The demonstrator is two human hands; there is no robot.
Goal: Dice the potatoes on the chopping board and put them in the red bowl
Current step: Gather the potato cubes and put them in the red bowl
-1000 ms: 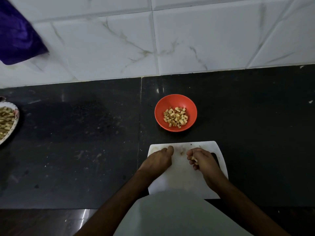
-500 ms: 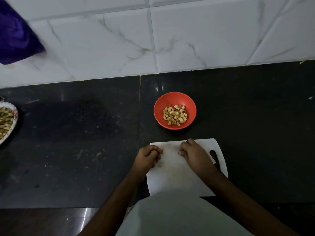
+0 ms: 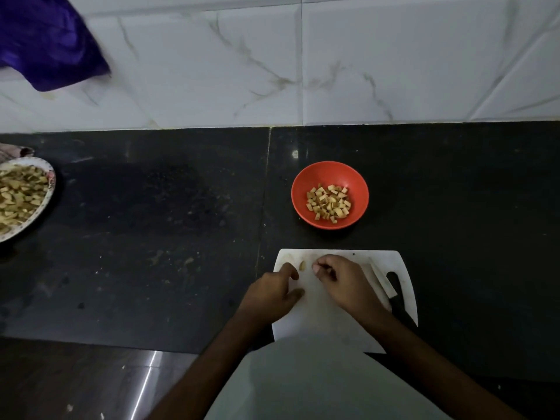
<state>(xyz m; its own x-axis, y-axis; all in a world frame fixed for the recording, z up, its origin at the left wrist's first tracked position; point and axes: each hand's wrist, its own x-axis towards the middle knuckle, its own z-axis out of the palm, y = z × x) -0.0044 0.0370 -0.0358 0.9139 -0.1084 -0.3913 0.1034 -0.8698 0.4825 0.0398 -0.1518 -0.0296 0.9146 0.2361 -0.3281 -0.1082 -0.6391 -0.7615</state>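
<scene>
Now, right hand [image 3: 342, 283] at lower centre of frame, fingers curled over chopping board [image 3: 330, 316]; whether it pinches anything, cannot tell. Left hand [image 3: 272, 294] rests at board's left edge, fingers loosely extended, holding nothing. Small potato piece [image 3: 302, 265] on board between both hands. Knife [image 3: 391, 287] lies on board's right side. Red bowl [image 3: 357, 183] with diced potato [image 3: 328, 203] just above board. Plate [image 3: 48, 189] of pieces at left edge. Purple cloth [image 3: 45, 40] upper left. No readable writing.

Looks like a home kitchen: shiny black stone countertop [image 3: 151, 237] against white marble-veined wall tiles [image 3: 394, 62], with a white plastic chopping board [image 3: 327, 316] and round red bowl [image 3: 357, 183] of diced potato.
</scene>
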